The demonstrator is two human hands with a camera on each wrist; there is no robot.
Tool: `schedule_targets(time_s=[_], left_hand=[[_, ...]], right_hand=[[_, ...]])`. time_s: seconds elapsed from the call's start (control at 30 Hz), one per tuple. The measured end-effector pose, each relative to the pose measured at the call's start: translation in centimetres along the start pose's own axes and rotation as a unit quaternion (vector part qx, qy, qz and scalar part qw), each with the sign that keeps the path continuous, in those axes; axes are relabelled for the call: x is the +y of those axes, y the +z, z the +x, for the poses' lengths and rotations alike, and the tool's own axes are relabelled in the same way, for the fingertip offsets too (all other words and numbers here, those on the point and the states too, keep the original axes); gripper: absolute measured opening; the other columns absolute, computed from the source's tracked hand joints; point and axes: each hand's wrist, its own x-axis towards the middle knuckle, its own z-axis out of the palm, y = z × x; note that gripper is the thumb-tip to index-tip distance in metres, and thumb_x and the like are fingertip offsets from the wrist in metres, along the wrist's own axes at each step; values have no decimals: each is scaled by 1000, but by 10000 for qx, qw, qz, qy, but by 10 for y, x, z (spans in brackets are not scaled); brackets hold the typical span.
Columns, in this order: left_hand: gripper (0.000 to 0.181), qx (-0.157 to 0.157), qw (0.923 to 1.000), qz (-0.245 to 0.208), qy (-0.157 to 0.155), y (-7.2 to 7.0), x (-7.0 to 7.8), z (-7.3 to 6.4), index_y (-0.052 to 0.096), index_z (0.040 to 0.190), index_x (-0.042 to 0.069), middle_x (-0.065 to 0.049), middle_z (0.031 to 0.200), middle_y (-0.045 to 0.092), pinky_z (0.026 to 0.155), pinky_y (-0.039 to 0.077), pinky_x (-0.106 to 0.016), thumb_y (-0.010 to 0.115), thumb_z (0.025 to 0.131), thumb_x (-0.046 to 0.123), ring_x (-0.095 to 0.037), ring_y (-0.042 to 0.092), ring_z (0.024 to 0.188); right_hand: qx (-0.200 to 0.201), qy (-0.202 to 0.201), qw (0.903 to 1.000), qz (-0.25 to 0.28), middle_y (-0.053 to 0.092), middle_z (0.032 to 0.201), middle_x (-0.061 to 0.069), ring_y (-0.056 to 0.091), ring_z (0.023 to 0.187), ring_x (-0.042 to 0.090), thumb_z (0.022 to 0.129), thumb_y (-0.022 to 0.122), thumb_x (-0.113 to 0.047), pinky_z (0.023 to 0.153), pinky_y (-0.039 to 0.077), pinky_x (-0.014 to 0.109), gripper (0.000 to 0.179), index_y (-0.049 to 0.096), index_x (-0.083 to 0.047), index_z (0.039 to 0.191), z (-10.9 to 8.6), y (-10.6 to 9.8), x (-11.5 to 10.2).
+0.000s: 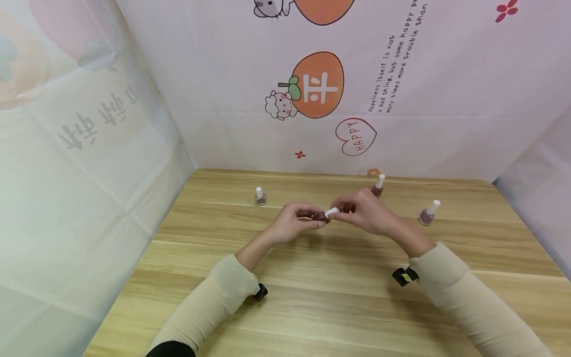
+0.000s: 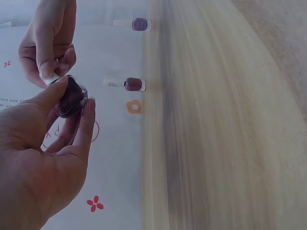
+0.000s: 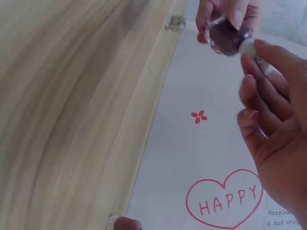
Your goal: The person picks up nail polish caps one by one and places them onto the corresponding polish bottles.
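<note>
Hands (image 1: 330,218) half-hiding dark polish bottle (image 1: 319,216)

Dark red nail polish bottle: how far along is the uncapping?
Done: the dark red glass nail polish bottle is lifted off the wooden table, gripped by the left hand. In hand: the right hand pinches its white cap. Left: the cap looks still seated on the bottle.

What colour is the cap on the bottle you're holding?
White. The cap on the dark red nail polish bottle shows best in the head view.
</note>
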Motion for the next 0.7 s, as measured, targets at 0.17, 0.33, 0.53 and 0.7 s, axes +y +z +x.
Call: schedule_targets(time_s=[0.17, 0.33, 0.53, 0.7], left_hand=[[20, 135, 9998, -40, 117, 3, 1, 4, 77, 112, 10, -3, 109, 74, 87, 60, -32, 78, 93, 15, -16, 69, 101], [20, 144, 9997, -15, 203, 7, -1, 7, 78, 113, 10, -2, 110, 76, 90, 58, -31, 78, 93, 14, -15, 69, 104], [20, 244, 9994, 126, 207, 8, -1, 9, 78, 113, 11, 0, 110, 76, 92, 57, -30, 77, 93, 15, -14, 68, 104], [19, 242, 9994, 115, 240, 8, -1, 9, 78, 112, 9, -2, 111, 75, 90, 58, -31, 77, 94, 13, -14, 69, 104]], right_hand=[[552, 199, 9972, 453, 72, 84, -7, 63, 73, 12, 92, 79, -17, 64, 55, 32, 11, 78, -14, 103, -1, 5, 0], [622, 450, 9906, 1135, 73, 92, 1, 67, 85, 16, 94, 77, -15, 73, 59, 35, 14, 77, -11, 107, -1, 13, 3], [754, 379, 9852, 1492, 71, 100, 5, 67, 93, 21, 94, 76, -10, 80, 61, 34, 15, 76, -9, 109, -1, 18, 7], [770, 329, 9831, 1630, 72, 105, 6, 68, 96, 22, 94, 75, -7, 80, 60, 31, 16, 75, -7, 110, -1, 18, 9]])
